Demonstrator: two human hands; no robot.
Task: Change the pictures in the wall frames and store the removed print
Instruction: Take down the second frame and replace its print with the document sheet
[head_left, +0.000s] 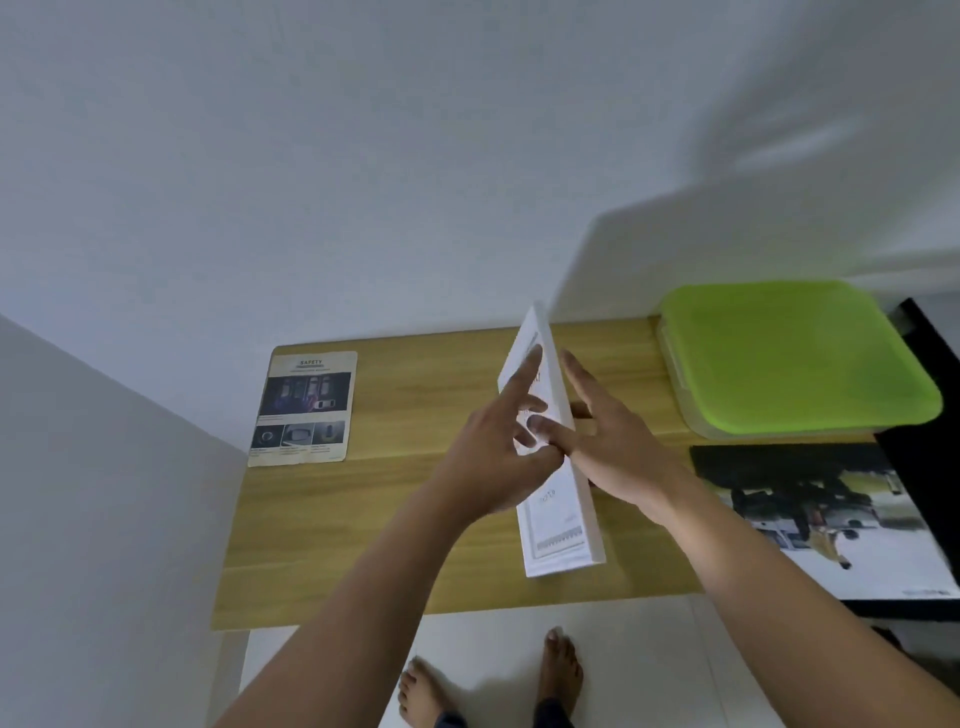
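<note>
A white picture frame (558, 535) stands tilted on its edge over the wooden table (363, 519), its printed front turned to the left. My left hand (498, 457) lies against that front, index finger stretched up along it. My right hand (608, 441) is flat against the back, and its thumb comes round the front edge. A loose print headed "SAFETY" (303, 409) lies flat at the table's left. A larger dark photo print (821, 514) lies at the right edge.
A container with a lime-green lid (795, 358) sits at the table's back right, next to a black object (930, 415). White walls close in behind and to the left. My bare feet (488, 686) stand on the white floor below the table's front edge.
</note>
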